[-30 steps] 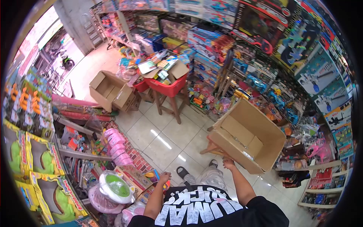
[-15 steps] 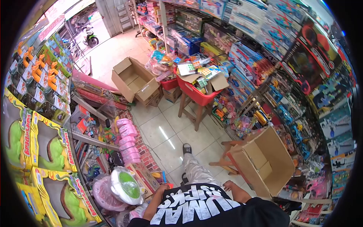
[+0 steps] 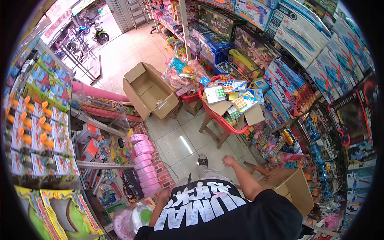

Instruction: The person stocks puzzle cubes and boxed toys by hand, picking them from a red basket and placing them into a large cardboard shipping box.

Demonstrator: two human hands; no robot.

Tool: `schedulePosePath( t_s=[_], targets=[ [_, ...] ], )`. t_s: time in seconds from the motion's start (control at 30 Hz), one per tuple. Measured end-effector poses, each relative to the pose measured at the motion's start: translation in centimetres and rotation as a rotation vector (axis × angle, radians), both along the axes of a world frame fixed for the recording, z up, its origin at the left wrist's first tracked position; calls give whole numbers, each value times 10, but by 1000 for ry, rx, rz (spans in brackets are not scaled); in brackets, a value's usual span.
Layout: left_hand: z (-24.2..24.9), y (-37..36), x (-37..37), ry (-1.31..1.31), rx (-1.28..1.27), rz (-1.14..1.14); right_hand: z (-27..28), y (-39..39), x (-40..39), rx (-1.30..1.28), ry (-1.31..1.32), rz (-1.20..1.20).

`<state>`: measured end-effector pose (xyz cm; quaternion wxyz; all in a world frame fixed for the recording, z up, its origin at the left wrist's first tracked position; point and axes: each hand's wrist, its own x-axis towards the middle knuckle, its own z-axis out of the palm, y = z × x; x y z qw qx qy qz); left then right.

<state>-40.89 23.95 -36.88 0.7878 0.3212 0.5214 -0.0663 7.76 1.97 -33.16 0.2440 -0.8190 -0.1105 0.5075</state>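
Note:
My right hand [image 3: 229, 161] is stretched out over the tiled floor, below the red basket [image 3: 218, 120]; its fingers look partly curled, but their hold is too small to tell. The basket stands on a wooden stool [image 3: 212, 134] and holds packaged puzzle cubes [image 3: 241, 103] and torn cardboard. At the left of my black shirt, my left hand [image 3: 163, 195] hangs low beside the pink packages [image 3: 144, 162], its fingers blurred. Nearest my right forearm is an open cardboard box [image 3: 296, 190] at the lower right.
An open cardboard box [image 3: 150, 90] sits on the floor ahead, beside bagged toys [image 3: 184, 74]. Shelves of boxed toys line both sides. A green-wheeled motorcycle [image 3: 100, 34] stands outside the doorway. My shoe [image 3: 203, 160] is on the tiles.
My right hand has moved forward and away from my body. The view has shifted, with the basket now nearer and the box at the lower right partly behind my arm.

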Motion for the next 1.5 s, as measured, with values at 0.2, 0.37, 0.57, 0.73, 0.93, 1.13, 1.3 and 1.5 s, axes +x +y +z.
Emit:
schedulePosePath(
  t_s=[0.2, 0.37, 0.57, 0.73, 0.93, 1.13, 1.3, 1.5],
  targets=[
    [62, 127, 148, 158, 739, -174, 84, 129, 39, 510, -23, -44],
    [129, 201, 303, -266, 861, -202, 226, 213, 56, 834, -140, -269],
    [240, 241, 470, -577, 755, -439, 274, 282, 117, 750, -881, -375],
    [242, 261, 572, -797, 869, -573, 268, 329, 160, 355, -1201, -501],
    [233, 277, 618, -795, 825, -785, 254, 351, 176, 265, -1189, -616],
    [295, 268, 603, -1045, 633, -645, 323, 339, 147, 365, -1193, -1002],
    [310, 255, 603, -1041, 206, -878, 341, 306, 99, 925, -643, -1472],
    [345, 223, 592, -1115, 51, -766, 320, 295, 38, 928, -436, -1327]
  ],
)
